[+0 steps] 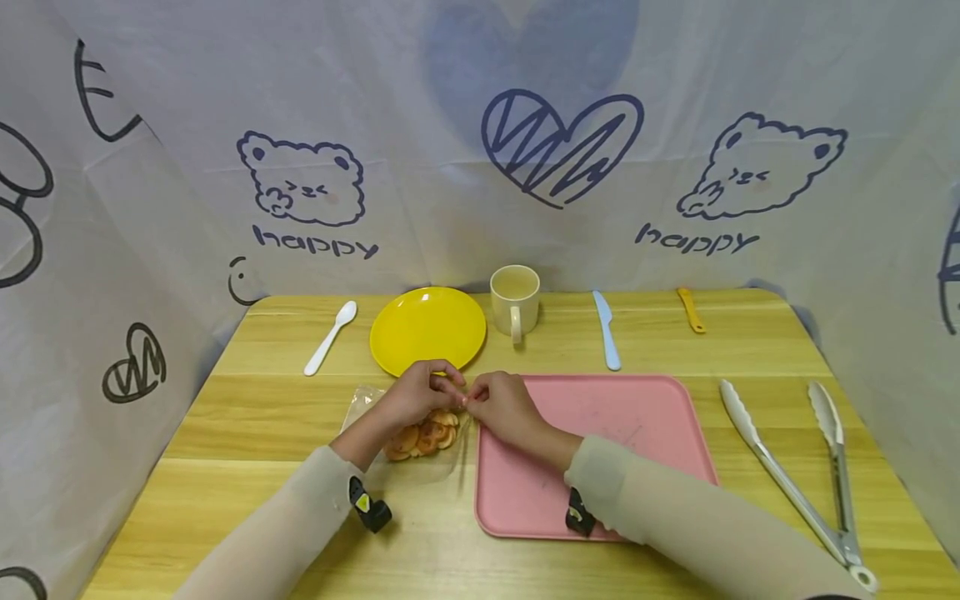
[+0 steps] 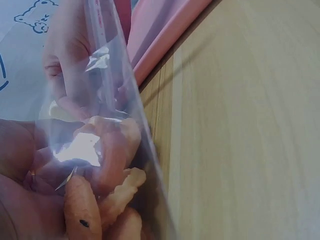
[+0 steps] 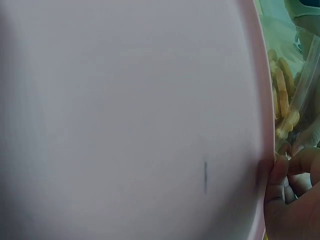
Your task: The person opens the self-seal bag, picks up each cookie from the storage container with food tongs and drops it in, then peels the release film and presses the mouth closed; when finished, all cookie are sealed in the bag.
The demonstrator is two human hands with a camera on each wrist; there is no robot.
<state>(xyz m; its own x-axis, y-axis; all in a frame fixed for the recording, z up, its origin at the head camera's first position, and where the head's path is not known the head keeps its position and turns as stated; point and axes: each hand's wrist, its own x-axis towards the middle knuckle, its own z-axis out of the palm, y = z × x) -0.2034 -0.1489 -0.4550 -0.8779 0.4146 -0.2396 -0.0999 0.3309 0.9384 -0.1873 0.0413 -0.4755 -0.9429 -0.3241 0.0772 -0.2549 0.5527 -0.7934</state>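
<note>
A clear zip-top bag (image 1: 363, 402) lies left of the pink tray (image 1: 622, 442), with several golden-brown, cookie-like pieces (image 1: 422, 438) inside. My left hand (image 1: 417, 393) reaches over the bag and pinches its upper edge. From the tray side, my right hand (image 1: 507, 407) pinches the same edge, its fingertips right against those of the left. In the left wrist view the zip strip (image 2: 102, 55) runs along the bag beside the right hand, and the pieces (image 2: 112, 165) show through the shiny film. The right wrist view has the fingers beside the tray's rim.
A yellow plate (image 1: 429, 329) and a cream mug (image 1: 516, 300) stand behind the hands. The white spoon (image 1: 331, 337) is at the left. Toward the back right are a light blue knife (image 1: 607, 329) and a small orange utensil (image 1: 692, 311). Metal tongs (image 1: 802, 475) lie spread at the right.
</note>
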